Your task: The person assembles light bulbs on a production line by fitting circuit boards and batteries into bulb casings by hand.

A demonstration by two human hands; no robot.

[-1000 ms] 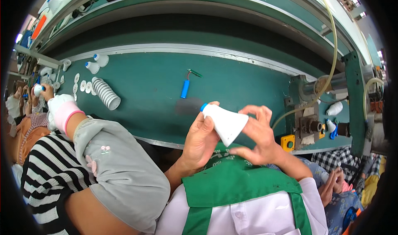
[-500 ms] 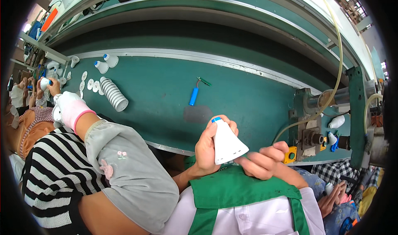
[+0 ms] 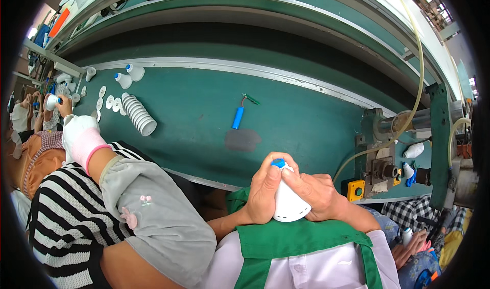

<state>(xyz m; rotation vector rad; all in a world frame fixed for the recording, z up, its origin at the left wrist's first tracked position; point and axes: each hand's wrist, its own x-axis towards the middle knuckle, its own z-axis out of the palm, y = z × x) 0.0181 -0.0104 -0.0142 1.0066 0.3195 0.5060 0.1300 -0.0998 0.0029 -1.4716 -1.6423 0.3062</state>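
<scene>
both hands have drawn in close to the chest since half a second ago, and the white cone-shaped housing (image 3: 288, 205) now points its blue tip up and away; the left hand (image 3: 265, 192) wraps its side, clenched round it; the right hand (image 3: 319, 194) clasps the other side. a blue battery cell (image 3: 238, 118) lies on the green bench (image 3: 194, 115), well apart.

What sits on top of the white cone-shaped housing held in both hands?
A small blue cap shows at the narrow top of the white housing, between the left hand and right hand. Fingers cover part of it, so how it joins is hidden.
</scene>
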